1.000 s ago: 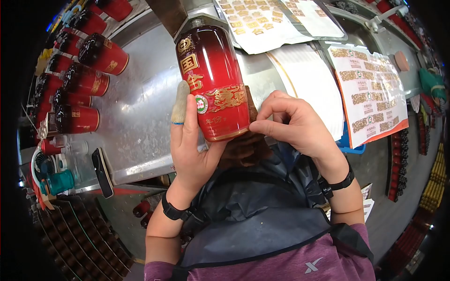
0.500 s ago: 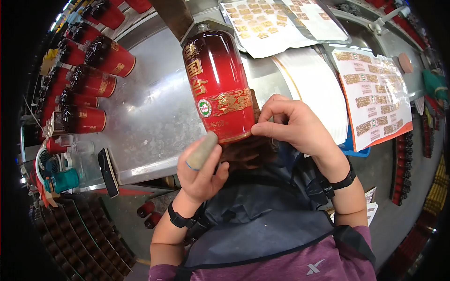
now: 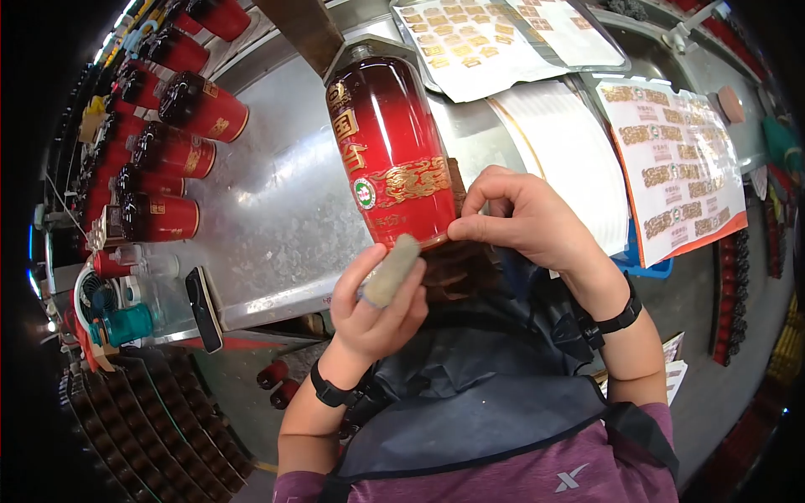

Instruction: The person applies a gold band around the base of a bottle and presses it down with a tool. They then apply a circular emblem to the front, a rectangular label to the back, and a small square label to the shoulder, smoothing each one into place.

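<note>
A dark-to-red glass bottle (image 3: 394, 142) with gold characters, a gold band and a round green-and-white emblem lies with its neck away from me and its base towards me. My left hand (image 3: 377, 302) is at the base's left corner, a greyish cover on one finger; its fingers are bent close together, and what they hold, if anything, is hidden. At the base's right corner my right hand (image 3: 524, 222) has thumb and index finger pinched, touching the bottle's edge. Anything between those fingertips is too small to make out.
Several similar bottles (image 3: 189, 151) stand along the left side of the metal table (image 3: 277, 168). A phone (image 3: 204, 308) and a teal jar (image 3: 126, 324) are at its near left. Gold sticker sheets (image 3: 470, 42), white paper (image 3: 566, 151) and a printed label sheet (image 3: 675, 168) lie right.
My left hand has moved slightly right and its covered finger now lies against the bottle's lower edge. My right hand keeps its pinch at the corner. The whole view has shifted a little.
</note>
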